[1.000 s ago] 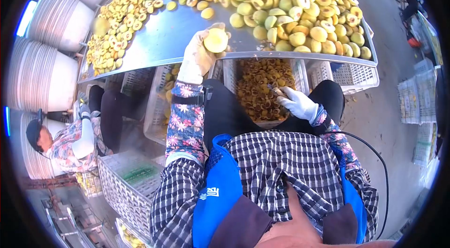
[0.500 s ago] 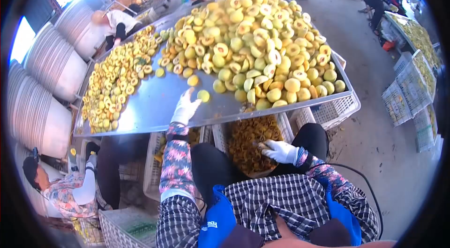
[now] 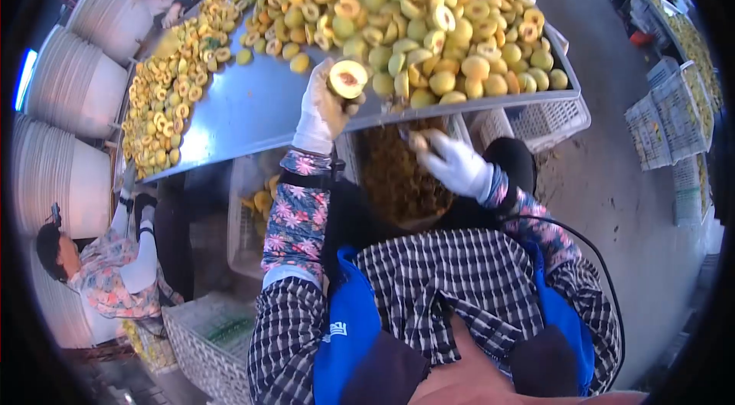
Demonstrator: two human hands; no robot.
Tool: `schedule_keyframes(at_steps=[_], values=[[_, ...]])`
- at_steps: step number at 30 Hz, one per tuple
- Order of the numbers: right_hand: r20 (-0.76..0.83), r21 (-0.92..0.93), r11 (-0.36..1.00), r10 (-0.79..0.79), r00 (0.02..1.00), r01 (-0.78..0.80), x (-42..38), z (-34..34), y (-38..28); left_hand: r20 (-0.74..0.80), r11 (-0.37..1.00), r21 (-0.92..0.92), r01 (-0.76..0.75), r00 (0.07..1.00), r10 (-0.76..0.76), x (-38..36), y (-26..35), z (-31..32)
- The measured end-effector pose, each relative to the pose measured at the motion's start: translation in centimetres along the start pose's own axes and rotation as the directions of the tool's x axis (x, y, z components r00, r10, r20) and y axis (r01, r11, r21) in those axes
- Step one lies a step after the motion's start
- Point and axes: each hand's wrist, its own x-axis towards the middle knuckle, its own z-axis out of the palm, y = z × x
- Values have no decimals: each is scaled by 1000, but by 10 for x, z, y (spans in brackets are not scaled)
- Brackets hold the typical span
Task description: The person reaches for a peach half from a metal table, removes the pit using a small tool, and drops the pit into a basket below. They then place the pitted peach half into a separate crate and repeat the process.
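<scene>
My left hand (image 3: 320,102), in a white glove, is closed around a halved peach (image 3: 347,79) above the front edge of the metal table (image 3: 253,110). The cut face, with a reddish centre, is turned up toward me. My right hand (image 3: 458,165), also gloved, grips a small tool (image 3: 417,142) with a pale handle; its tip is too blurred to make out. Beneath that hand stands a crate of brown pits and scraps (image 3: 394,183). Behind my left hand a big pile of peach halves (image 3: 429,30) covers the table's right side.
A second heap of halves (image 3: 164,99) lies on the left side. Under the table are a white crate (image 3: 243,233) with some halves and another basket (image 3: 540,123). A co-worker (image 3: 115,256) sits at left, near stacked white tubs (image 3: 65,168). A black cable (image 3: 589,282) runs beside my right arm.
My left hand has taken hold of a peach half and lifted it off the tabletop. My right hand has risen with the tool, a little to the left. The view has tilted down.
</scene>
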Motion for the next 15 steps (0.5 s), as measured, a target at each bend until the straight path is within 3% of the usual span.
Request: schedule_keyframes(at_steps=[2,4,8,10,11,15], values=[[-102,-82,975,-213,972,205,16,-10,-18,46,997,36,-69,997,67,-22,-16,28],[-134,-174,956,-260,956,235,27,-15,-36,131,993,85,-82,989,71,-29,-27,33],[-155,-297,936,-241,958,188,32,-13,-45,114,985,148,-83,991,66,-36,-42,50],[-148,-406,888,-297,943,216,31,-11,-43,15,962,173,-209,978,210,-35,-50,58],[-120,-413,895,-235,964,167,29,-13,-48,-10,920,260,-294,952,307,-29,-55,57],[-138,-433,883,-261,955,178,25,-13,-36,126,924,274,-268,962,242,-27,-63,42]])
